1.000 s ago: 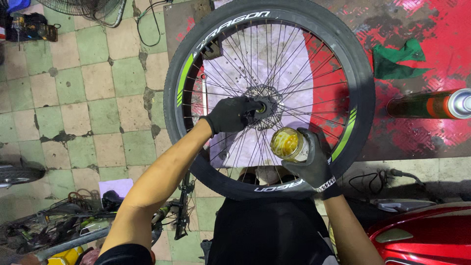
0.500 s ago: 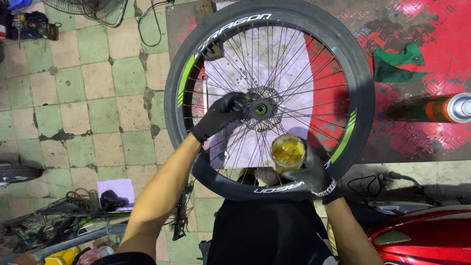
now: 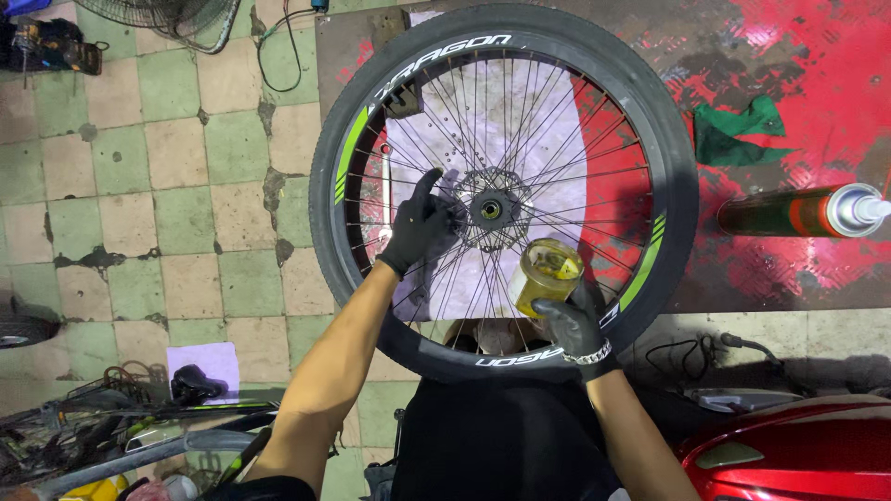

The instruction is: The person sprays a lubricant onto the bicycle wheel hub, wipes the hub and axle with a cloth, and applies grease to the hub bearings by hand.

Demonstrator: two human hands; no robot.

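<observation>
A bicycle wheel (image 3: pixel 650 121) with black tyre, green rim marks and thin spokes stands upright before me. At its centre sits the hub (image 3: pixel 491 210) with a brake disc. My left hand (image 3: pixel 422 225), in a black glove, rests on the spokes just left of the hub with fingers spread. My right hand (image 3: pixel 574 325), also gloved, holds a small open jar of yellow grease (image 3: pixel 546 274) in front of the lower spokes.
A spray can (image 3: pixel 803 211) lies on the red painted floor at right, near a green rag (image 3: pixel 738 132). A fan (image 3: pixel 176 19) stands at the top left. Bicycle parts (image 3: pixel 139 427) lie at bottom left; a red vehicle body (image 3: pixel 798 455) is at bottom right.
My left hand has slid off the hub to the left and opened its fingers. The jar in my right hand has moved slightly right and up.
</observation>
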